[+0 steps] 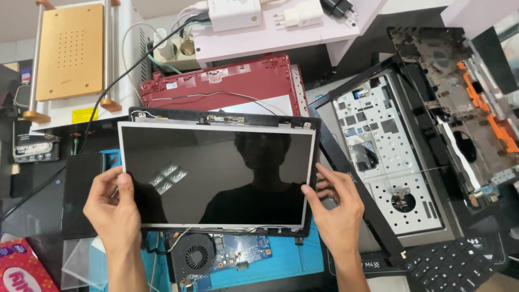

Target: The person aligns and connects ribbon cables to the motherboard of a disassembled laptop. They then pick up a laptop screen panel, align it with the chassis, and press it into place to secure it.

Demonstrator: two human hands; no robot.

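The left hand (111,208) grips the left edge of a bare laptop screen (216,176), thumb laid on the glass near the lower corner and fingers curled behind. The right hand (338,208) holds the right edge the same way, thumb tip on the front, fingers spread behind the panel. The screen sits between both hands, tilted up toward the camera, its silver frame lying inside a black lid shell (224,116) whose top edge shows above it; the dark glass reflects the person's outline. Room around it is tight: just below the lower edge lies a blue circuit board with a round black fan (194,255) on a blue mat (292,257), and thin wires trail along that edge. Behind the top edge, nearly touching, lies a red laptop cover (216,81) with a white label strip. Close to the right hand leans a black screen bezel (362,189) over a grey laptop base (389,157); a loose black keyboard (454,267) lies at the lower right of the desk (32,211). At far left stand a flat tan heating plate (69,51) with a small yellow sticker beneath it, and a pink printed packet (24,267) in the bottom corner. White chargers (235,13) sit on a white shelf at top.
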